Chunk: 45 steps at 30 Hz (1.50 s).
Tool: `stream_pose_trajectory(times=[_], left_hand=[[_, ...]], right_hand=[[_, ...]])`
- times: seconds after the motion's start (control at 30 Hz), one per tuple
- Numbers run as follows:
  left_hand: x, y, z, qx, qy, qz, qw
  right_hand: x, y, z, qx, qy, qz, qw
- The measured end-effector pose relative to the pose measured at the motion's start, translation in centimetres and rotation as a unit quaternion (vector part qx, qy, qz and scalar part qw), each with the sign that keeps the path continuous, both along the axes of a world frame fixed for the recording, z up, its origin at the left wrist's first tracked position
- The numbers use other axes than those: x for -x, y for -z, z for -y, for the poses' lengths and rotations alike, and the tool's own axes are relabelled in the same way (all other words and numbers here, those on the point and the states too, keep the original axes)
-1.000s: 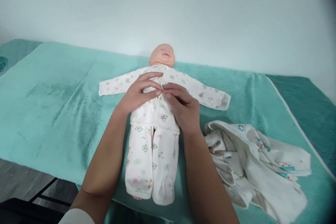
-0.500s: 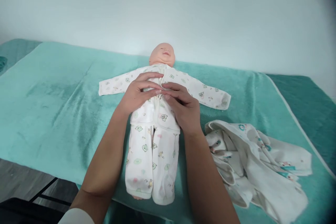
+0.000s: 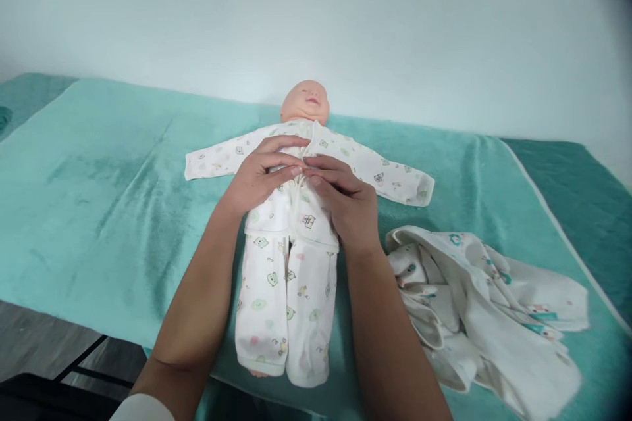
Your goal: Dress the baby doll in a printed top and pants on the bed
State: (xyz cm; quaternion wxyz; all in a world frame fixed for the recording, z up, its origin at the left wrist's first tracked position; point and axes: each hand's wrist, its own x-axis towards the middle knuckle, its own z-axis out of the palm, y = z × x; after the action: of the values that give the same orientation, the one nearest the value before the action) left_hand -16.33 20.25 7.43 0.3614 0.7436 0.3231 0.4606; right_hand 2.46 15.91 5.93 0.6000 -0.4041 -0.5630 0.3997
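Note:
A baby doll [image 3: 305, 102] lies face up on a teal blanket [image 3: 108, 197], dressed in a white printed shirt [image 3: 375, 174] and matching trousers [image 3: 284, 302]. My left hand [image 3: 261, 174] and my right hand [image 3: 345, 200] meet at the middle of the doll's chest. The fingertips of both are pinched together on the shirt's front edges, where a thin tie seems to sit. What exactly lies between the fingers is too small to make out. The doll's sleeves spread out to either side.
A crumpled pile of white printed baby clothes [image 3: 484, 306] lies on the blanket to the right of the doll. A pale wall [image 3: 345, 20] stands behind. The blanket's near edge drops off at the lower left, with dark floor [image 3: 44, 348] below.
Almost nothing: my fingers shift very slightly on the shirt front, and the view moves a touch.

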Motion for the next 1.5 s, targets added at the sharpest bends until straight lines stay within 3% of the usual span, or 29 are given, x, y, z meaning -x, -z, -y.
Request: stream_pose_trajectory(times=[0.3,0.4,0.53,0.7,0.93,1.1,1.27,1.5], left_hand=[[-0.4,-0.1,0.2,-0.023,-0.034,-0.012,0.999],[-0.9,0.0,0.2,-0.106,-0.081,-0.036,0.99],[-1.2,-0.2,0.3,-0.229,-0.139,-0.114,0.957],[-1.0,-0.4,0.7,-0.269,-0.152,-0.192,0.932],[-1.4,-0.5,0.8,-0.279,-0.173,-0.17,0.929],[-1.6,-0.6,0.8,-0.262,-0.184,-0.131,0.938],[-1.7,-0.7,0.9,-0.241,-0.19,-0.08,0.948],[-2.1,-1.2,1.6,-0.175,-0.156,-0.029,0.972]], right_hand=[[0.1,0.2,-0.2,0.002,0.008,-0.035,0.999],[0.1,0.2,-0.2,-0.006,0.017,-0.029,0.999],[0.2,0.2,-0.1,-0.026,0.018,-0.007,0.999],[0.1,0.0,0.0,-0.019,0.017,0.009,1.0],[-0.1,0.1,0.0,-0.035,0.002,0.033,0.999],[-0.5,0.2,-0.2,-0.068,-0.042,0.04,0.996],[-0.9,-0.4,0.1,-0.054,-0.091,0.055,0.993],[-1.3,-1.6,1.0,-0.026,-0.129,-0.026,0.991]])
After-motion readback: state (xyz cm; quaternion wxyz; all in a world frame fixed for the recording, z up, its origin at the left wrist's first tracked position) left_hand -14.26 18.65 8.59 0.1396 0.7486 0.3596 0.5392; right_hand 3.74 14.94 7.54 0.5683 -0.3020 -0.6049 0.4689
